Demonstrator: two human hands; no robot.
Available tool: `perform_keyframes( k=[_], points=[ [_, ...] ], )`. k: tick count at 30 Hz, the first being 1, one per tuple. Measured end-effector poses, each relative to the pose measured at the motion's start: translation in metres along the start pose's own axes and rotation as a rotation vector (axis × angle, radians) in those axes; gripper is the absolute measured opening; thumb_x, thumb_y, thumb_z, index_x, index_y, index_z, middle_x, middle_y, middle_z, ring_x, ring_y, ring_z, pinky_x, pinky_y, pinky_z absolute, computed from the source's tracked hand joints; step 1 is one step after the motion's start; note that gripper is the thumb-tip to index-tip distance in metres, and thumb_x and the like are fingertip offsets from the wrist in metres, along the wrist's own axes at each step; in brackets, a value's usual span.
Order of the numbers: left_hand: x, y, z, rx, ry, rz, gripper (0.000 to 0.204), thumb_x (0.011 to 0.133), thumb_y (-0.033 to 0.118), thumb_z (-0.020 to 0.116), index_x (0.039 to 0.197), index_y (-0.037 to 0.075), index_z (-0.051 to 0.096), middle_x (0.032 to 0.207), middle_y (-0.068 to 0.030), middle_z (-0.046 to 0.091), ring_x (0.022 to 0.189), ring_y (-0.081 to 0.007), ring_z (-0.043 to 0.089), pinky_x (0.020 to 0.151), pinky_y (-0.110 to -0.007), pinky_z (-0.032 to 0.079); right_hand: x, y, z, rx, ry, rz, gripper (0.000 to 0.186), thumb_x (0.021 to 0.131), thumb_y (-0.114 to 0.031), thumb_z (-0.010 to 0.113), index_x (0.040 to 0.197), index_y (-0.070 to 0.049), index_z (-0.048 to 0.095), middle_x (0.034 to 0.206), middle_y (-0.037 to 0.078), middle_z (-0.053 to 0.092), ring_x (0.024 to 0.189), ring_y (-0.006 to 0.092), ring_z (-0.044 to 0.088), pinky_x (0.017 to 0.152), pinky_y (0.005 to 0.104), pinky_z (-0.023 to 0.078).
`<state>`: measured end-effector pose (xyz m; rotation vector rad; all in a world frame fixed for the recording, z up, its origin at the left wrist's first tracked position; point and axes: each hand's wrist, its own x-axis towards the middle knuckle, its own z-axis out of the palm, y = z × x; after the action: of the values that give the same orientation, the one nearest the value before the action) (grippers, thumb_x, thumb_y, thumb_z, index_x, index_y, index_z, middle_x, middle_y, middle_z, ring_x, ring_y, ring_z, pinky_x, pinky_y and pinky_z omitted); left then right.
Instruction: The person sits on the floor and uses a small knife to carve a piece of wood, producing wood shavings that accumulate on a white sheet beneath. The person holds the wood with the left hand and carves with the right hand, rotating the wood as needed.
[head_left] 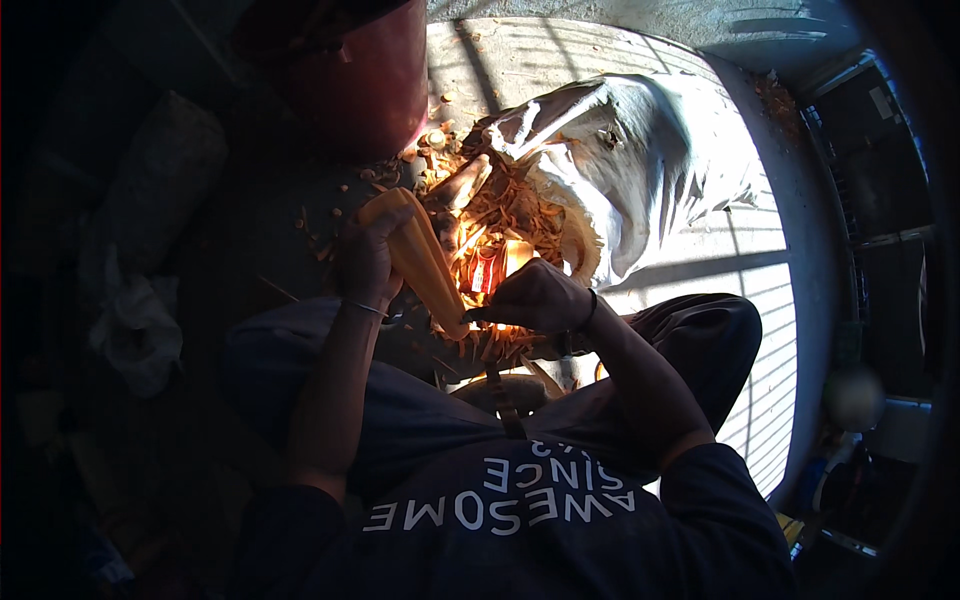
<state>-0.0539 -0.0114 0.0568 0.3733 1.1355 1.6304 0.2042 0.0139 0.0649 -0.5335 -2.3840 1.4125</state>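
My left hand [370,255] grips the upper end of a long, pale orange piece [425,270], apparently carved wood, with a rimmed face and rounded ends, held at a slant. My right hand [535,295] is closed by its lower end; what is in the fingers is too small and dark to make out. Beneath and behind lie curled wood shavings [520,205], with a small red and white packet [482,268] among them. A large white cloth or sack [670,170] is heaped beside the shavings, to the right.
A dark red barrel [350,90] stands at the back left. Shadowed pale sacks [165,190] lie at the left. A dark framed structure [880,170] runs along the right side. My bent legs frame the work area, and barred sunlight falls on the floor.
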Motion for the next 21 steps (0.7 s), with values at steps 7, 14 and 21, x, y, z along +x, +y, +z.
perform_keyframes(
  k=[7,14,21],
  points=[
    [0.001,-0.013,-0.001,-0.005,-0.001,-0.014,0.033,0.078,0.004,0.080,0.106,0.004,0.061,0.096,-0.0078,0.065,0.085,-0.0191,0.066,0.076,-0.034,0.057,0.004,0.004,0.000,-0.023,-0.059,-0.047,0.014,0.094,-0.016,0.071,0.089,-0.004,0.075,0.064,0.012,0.062,0.051,0.0238,0.056,0.053,0.0358,0.044],
    [-0.004,0.001,0.007,0.005,0.016,0.023,0.035,0.078,0.003,0.079,0.108,0.002,0.061,0.096,-0.0085,0.066,0.086,-0.0196,0.067,0.078,-0.034,0.057,0.003,-0.010,-0.001,0.060,-0.122,0.029,0.036,0.093,-0.028,0.074,0.067,-0.004,0.066,0.056,0.008,0.058,0.048,0.0204,0.047,0.053,0.0349,0.042],
    [0.002,0.003,-0.002,0.042,-0.048,0.121,0.038,0.079,0.005,0.080,0.112,0.003,0.063,0.101,-0.0078,0.066,0.089,-0.0176,0.066,0.081,-0.033,0.055,-0.001,0.009,-0.010,-0.061,-0.167,-0.014,0.038,0.093,-0.033,0.073,0.069,-0.004,0.069,0.058,0.008,0.060,0.048,0.0177,0.050,0.053,0.0354,0.042]
  ],
)
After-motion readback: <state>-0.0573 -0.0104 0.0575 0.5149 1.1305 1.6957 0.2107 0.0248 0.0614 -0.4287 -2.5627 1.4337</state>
